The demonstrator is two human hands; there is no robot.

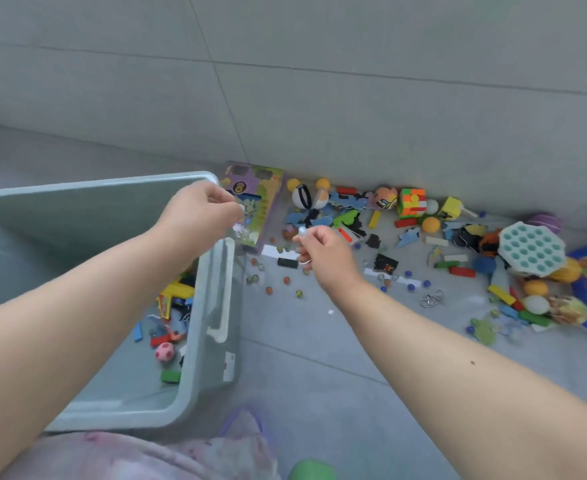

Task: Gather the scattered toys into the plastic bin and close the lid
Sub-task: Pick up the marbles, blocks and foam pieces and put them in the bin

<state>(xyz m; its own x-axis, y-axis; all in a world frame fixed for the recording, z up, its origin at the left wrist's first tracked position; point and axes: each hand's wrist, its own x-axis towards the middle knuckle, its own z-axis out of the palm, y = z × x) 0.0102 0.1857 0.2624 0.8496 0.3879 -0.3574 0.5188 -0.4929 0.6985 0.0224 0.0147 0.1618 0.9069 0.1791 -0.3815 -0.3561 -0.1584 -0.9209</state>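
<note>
While most toys (423, 237) litter floor (320, 341) right of part-filled bin (212, 306), left hand (198, 213), right hand (323, 254) pinching small pieces; lid unseen.

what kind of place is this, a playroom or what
Probably a room in a home, on the floor by a wall: grey floor tiles, a grey tiled wall, toys such as a teal pop-it scattered along it, and a plastic bin partly filled.
</note>
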